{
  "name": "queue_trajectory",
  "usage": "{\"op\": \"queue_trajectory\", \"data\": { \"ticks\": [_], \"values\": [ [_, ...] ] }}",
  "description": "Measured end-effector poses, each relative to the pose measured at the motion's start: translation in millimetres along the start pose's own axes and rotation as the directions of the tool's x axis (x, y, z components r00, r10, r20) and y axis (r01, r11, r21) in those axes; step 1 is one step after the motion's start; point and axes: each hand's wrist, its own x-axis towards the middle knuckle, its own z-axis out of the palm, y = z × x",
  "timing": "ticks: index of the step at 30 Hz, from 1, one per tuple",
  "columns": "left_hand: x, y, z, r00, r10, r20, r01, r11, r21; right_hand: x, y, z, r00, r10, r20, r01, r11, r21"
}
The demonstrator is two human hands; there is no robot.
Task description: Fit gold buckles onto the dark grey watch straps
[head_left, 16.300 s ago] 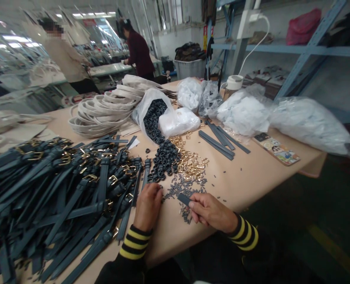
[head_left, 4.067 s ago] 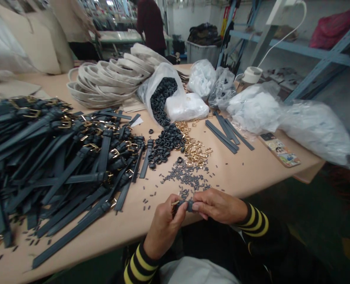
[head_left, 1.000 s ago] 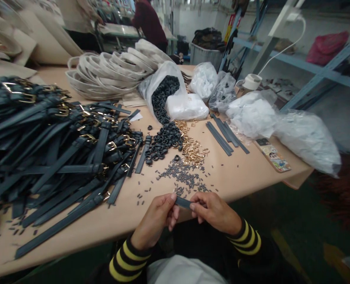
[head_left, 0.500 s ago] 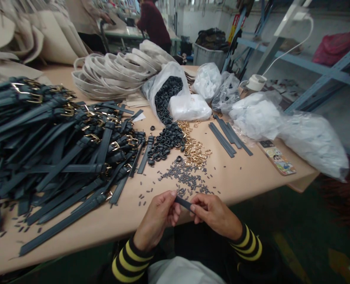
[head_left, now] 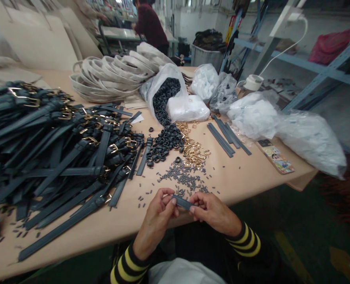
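Between my two hands, just above the table's front edge, is a short dark leather strap (head_left: 182,202). My left hand (head_left: 160,213) pinches its left end with thumb and fingers. Its right end sits between the thumb and fingertips of my right hand (head_left: 212,211). Right behind the hands lie many small dark slugs (head_left: 182,175), scattered loose. Farther back are gold buckles (head_left: 195,152) and a heap of dark leather loops (head_left: 165,142), which spill from a plastic bag (head_left: 175,75). Parts of the strap's ends are hidden by my fingers.
A large pile of dark buckled straps (head_left: 59,157) covers the table's left side. Pale looped handles (head_left: 112,77) lie behind it. Flat dark strips (head_left: 220,140), white plastic bags (head_left: 254,114) and a patterned phone case (head_left: 277,157) are on the right. A person (head_left: 151,25) stands in the background.
The left thumb has come down over the strap's near side and the left fingers have shifted. The strap has turned to show more of its flat face. The right hand keeps its hold.
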Motion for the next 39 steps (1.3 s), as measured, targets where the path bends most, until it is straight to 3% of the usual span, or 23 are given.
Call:
{"op": "queue_trajectory", "data": {
  "ticks": [3, 6, 10, 14, 16, 19, 21, 23, 26, 29, 34, 37, 39],
  "values": [
    [1.6, -2.1, 0.1, 1.0, -0.016, 0.003, 0.016, 1.0, -0.01, -0.1, -3.4, 1.2, 0.999, 0.028, 0.025, -0.028, 1.0, 0.001],
    [1.8, -1.5, -1.2, 1.0, -0.009, 0.003, 0.009, 1.0, -0.002, -1.7, -6.8, 4.8, 0.998, -0.058, -0.035, 0.054, 0.991, -0.124],
    [1.3, 0.4, -2.6, 1.0, 0.003, -0.012, -0.003, 1.0, -0.029, -3.9, -7.8, 12.2, 0.942, -0.286, -0.175, 0.17, 0.856, -0.488],
    [2.9, -1.7, -3.1, 0.999, -0.035, -0.025, 0.035, 0.999, -0.024, -2.8, -6.6, 15.0, 0.927, -0.338, -0.16, 0.173, 0.769, -0.616],
    [4.5, -4.8, -3.5, 1.0, -0.021, -0.014, 0.022, 1.0, 0.01, -1.4, -6.9, 14.4, 0.95, -0.281, -0.139, 0.171, 0.836, -0.521],
    [7.3, -11.1, -3.1, 1.0, 0.01, -0.013, -0.009, 0.996, 0.085, 1.2, -7.7, 14.6, 0.991, -0.124, -0.043, 0.115, 0.979, -0.17],
    [8.1, -14.6, -1.9, 0.995, 0.069, -0.07, -0.057, 0.987, 0.151, 3.6, -7.5, 16.2, 0.998, -0.056, 0.027, 0.055, 0.998, 0.032],
    [7.1, -16.1, -0.7, 0.977, 0.179, -0.12, -0.144, 0.956, 0.254, 6.5, -6.2, 17.9, 0.998, -0.041, 0.049, 0.034, 0.991, 0.129],
    [3.0, -15.5, -0.4, 0.951, 0.307, -0.032, -0.272, 0.884, 0.38, 11.6, -2.6, 18.9, 0.998, -0.059, 0.007, 0.057, 0.984, 0.17],
    [-1.2, -14.5, -1.3, 0.954, 0.286, 0.092, -0.299, 0.867, 0.398, 14.9, 0.6, 18.1, 0.997, -0.079, -0.009, 0.08, 0.982, 0.169],
    [-0.9, -11.7, -3.4, 0.957, 0.267, 0.111, -0.287, 0.824, 0.489, 15.4, -0.4, 15.2, 0.993, -0.102, 0.066, 0.082, 0.963, 0.255],
    [11.2, -2.1, -14.0, 0.925, 0.34, 0.171, -0.369, 0.687, 0.626, 17.5, -4.0, 10.3, 0.996, -0.045, 0.082, 0.024, 0.972, 0.232],
    [26.9, 8.5, -28.7, 0.871, 0.456, 0.182, -0.421, 0.501, 0.756, 20.2, -5.9, 4.7, 0.998, -0.018, 0.053, 0.01, 0.988, 0.154]
  ]
}}
